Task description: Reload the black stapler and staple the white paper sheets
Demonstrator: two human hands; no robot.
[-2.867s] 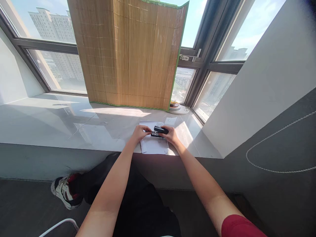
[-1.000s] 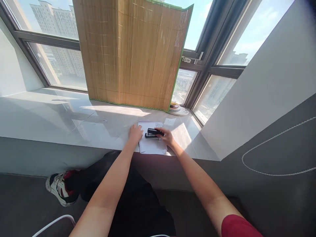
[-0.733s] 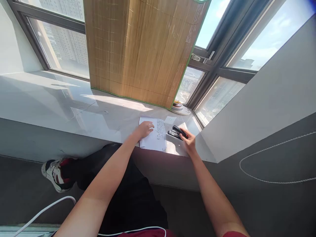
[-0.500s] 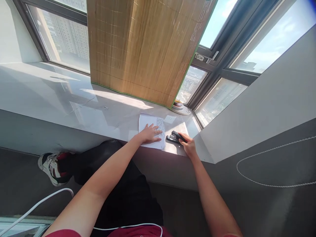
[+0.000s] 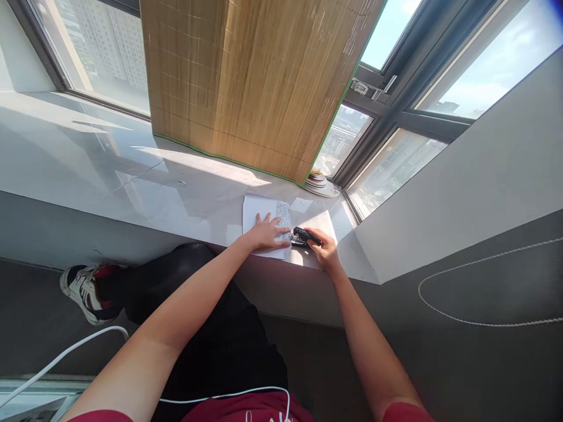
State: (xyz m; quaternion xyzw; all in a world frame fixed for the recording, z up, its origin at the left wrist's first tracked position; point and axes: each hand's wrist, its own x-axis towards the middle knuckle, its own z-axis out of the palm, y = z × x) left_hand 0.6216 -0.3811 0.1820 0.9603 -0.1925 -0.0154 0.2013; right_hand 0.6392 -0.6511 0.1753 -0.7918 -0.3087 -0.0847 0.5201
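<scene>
White paper (image 5: 255,206) with dark writing or print along its right part lies on the pale windowsill (image 5: 211,225). My left hand (image 5: 266,234) rests flat on it, fingers spread toward the right edge. In my right hand (image 5: 325,248) is a black stapler (image 5: 304,235), gripped from its right end. The stapler's front end is at the paper's right edge, close to my left fingertips. I cannot tell whether the paper sits between its jaws.
A bamboo blind (image 5: 259,88) with green edging hangs behind the sill. A stack of round flat pieces (image 5: 320,183) sits in the window corner. A small white card (image 5: 301,204) lies behind the stapler. A beaded cord (image 5: 457,319) loops at the right wall.
My right hand has moved the stapler left, from just beside the paper up to its right edge. My left hand stays on the paper. The camera view has shifted slightly.
</scene>
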